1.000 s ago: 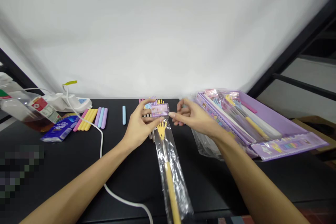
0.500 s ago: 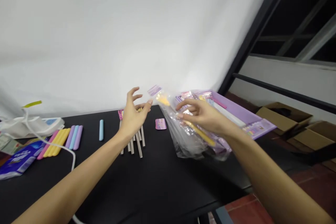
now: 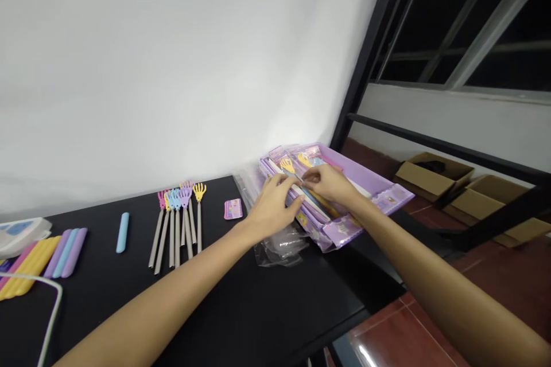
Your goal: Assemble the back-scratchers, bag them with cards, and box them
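Observation:
A lilac display box (image 3: 372, 175) stands tilted on the right part of the black table with several bagged back scratchers in it. My right hand (image 3: 329, 183) is over the box, its fingers pinched on a bagged back scratcher (image 3: 286, 165) with a yellow hand-shaped head. My left hand (image 3: 273, 203) lies across the box's left side, thumb and fingers apart, touching the packs there. Clear plastic bags (image 3: 282, 243) lie beneath and beside my left hand. Several loose back scratchers (image 3: 177, 229) with metal rods and coloured heads lie further left.
A small pink card (image 3: 233, 209) and a light blue tube (image 3: 123, 232) are on the table. Pink, yellow, blue and purple tubes (image 3: 64, 252) lie at the left, near a white power strip (image 3: 23, 235) and cable (image 3: 54, 309). Cardboard boxes (image 3: 434, 175) stand beyond the table's right side.
My right hand has carried the bagged yellow back scratcher down into the lilac box. My left hand has moved right from above the loose scratchers to the box. The view has turned right.

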